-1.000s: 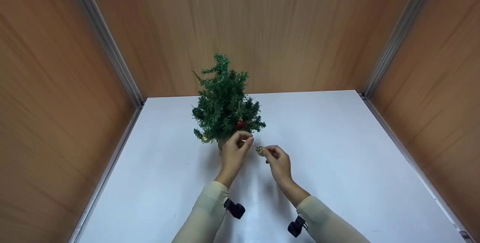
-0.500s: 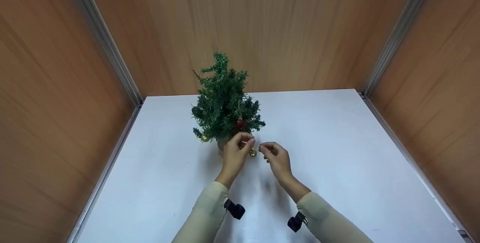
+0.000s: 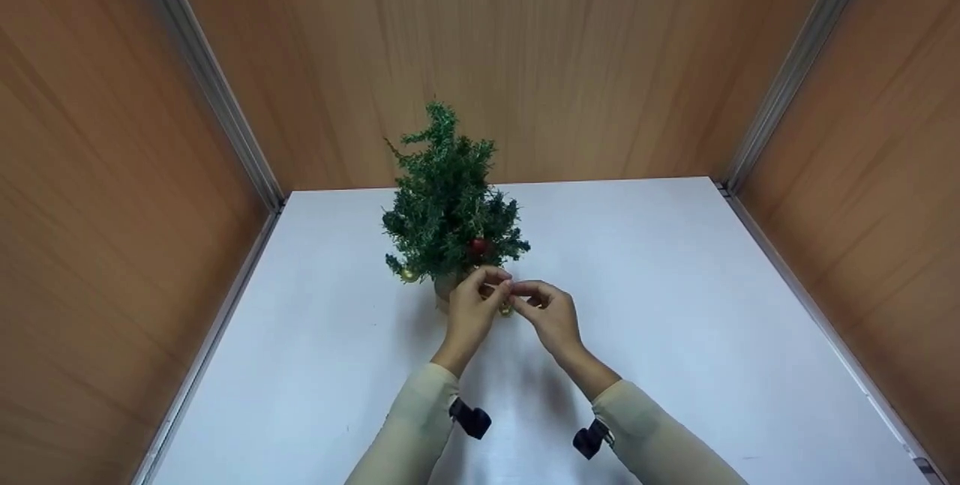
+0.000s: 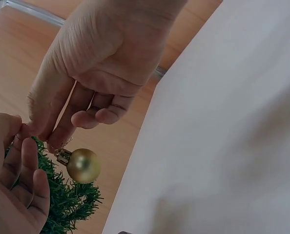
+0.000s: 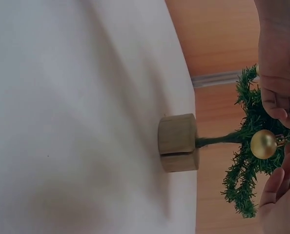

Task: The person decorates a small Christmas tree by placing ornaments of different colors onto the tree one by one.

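A shiny gold bauble (image 4: 83, 165) hangs by its cap and a thin gold string below the meeting fingertips of both hands. The left hand (image 3: 471, 314) pinches the string between thumb and forefinger. The right hand (image 3: 553, 318) has its thumb and forefinger tips against the left fingertips, seemingly pinching the same string; its other fingers are loosely curled. Right behind the hands stands a small green artificial Christmas tree (image 3: 446, 208), upright on a round wooden base (image 5: 176, 141). The exact grip on the string is partly hidden by the fingers.
A red bauble (image 3: 478, 246) hangs on the tree's front lower branches, and another gold bauble (image 3: 409, 275) at its lower left. The white tabletop (image 3: 660, 282) is bounded by wooden panels (image 3: 600, 58) at the back and both sides.
The right hand let go of the gold bauble, which swung left to hang under the left hand. The right fingertips then moved left to meet the left ones.
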